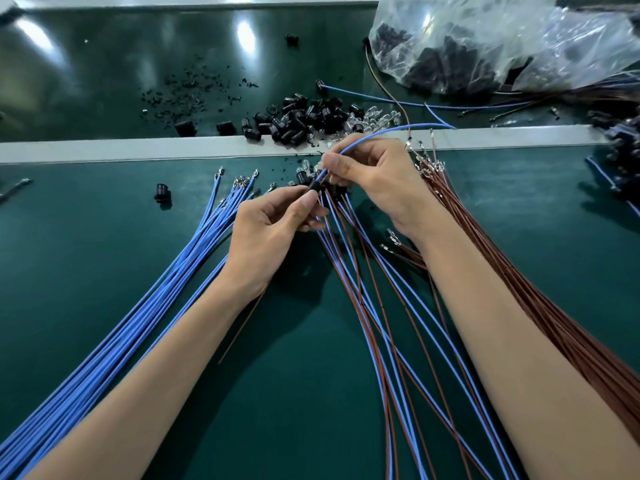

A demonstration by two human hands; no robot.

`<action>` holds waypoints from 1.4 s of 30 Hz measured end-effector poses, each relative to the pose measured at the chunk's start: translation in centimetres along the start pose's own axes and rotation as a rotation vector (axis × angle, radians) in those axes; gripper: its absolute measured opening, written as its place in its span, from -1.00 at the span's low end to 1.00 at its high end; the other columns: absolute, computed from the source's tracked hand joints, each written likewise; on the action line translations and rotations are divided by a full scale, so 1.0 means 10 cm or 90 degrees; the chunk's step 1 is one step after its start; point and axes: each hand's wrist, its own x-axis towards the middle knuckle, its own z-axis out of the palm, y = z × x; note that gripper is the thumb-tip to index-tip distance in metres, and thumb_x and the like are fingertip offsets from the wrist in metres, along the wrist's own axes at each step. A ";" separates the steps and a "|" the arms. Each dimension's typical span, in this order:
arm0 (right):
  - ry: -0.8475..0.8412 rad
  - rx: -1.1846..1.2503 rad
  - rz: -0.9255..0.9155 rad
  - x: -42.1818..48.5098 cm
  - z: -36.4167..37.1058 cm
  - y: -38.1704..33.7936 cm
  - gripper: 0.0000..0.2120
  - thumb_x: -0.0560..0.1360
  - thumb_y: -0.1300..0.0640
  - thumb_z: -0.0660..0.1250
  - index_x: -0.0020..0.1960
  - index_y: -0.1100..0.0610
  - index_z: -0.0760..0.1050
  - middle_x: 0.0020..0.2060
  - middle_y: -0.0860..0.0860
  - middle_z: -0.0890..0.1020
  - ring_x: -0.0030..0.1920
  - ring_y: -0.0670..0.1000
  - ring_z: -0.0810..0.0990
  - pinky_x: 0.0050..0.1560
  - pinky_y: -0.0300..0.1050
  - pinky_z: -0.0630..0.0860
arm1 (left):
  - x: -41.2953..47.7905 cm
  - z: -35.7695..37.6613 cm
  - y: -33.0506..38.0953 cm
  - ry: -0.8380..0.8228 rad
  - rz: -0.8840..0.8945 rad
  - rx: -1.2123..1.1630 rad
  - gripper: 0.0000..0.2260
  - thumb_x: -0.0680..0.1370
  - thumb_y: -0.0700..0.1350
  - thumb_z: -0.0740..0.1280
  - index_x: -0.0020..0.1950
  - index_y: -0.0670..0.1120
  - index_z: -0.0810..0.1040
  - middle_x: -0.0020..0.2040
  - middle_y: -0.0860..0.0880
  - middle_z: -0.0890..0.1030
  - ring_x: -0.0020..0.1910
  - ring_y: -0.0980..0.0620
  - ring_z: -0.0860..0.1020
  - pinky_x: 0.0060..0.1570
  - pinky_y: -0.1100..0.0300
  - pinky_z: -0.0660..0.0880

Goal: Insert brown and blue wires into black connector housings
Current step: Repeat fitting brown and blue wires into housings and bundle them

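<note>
Left hand (273,223) pinches a black housing (314,187); right hand (377,181) pinches a blue wire (348,148). The limp, light wire likely needs gripping near its tip.

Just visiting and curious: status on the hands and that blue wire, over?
Left hand pinches housing. Right hand pinches blue wire, tip at housing. Wired pairs lie beneath, none blocking.

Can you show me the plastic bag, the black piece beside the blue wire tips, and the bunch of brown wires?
plastic bag (485,39), head view, clear upper side
lone black housing (162,195), head view, its body
brown wire bundle (554,313), head view, mid-length strands
</note>
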 end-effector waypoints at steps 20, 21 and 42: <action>-0.056 -0.103 0.048 -0.01 0.04 -0.02 -0.95 0.44 0.19 0.44 -0.18 0.14 0.59 -0.28 0.03 0.63 -0.22 -0.02 0.61 -0.03 -0.12 0.57 | -0.01 -0.03 0.00 -0.009 0.015 0.047 -0.84 0.58 -0.24 0.27 -0.03 -0.05 0.63 -0.33 0.05 0.66 -0.33 0.10 0.60 -0.25 0.34 0.50; -0.053 -0.094 0.048 -0.02 0.03 -0.03 -0.95 0.45 0.19 0.44 -0.16 0.15 0.58 -0.29 0.03 0.62 -0.24 -0.04 0.60 -0.06 -0.13 0.57 | -0.01 -0.02 0.00 -0.007 0.012 0.043 -0.85 0.58 -0.23 0.27 -0.03 -0.06 0.63 -0.33 0.04 0.66 -0.34 0.09 0.60 -0.25 0.33 0.49; 0.037 -0.001 0.047 0.00 0.19 0.02 -0.83 0.51 0.18 0.36 -0.26 0.09 0.50 -0.47 -0.12 0.57 -0.45 -0.19 0.52 -0.34 -0.32 0.49 | 0.02 -0.03 -0.01 -0.018 0.013 0.028 -0.86 0.59 -0.20 0.25 -0.02 -0.15 0.62 -0.29 0.00 0.66 -0.35 0.08 0.59 -0.28 0.36 0.48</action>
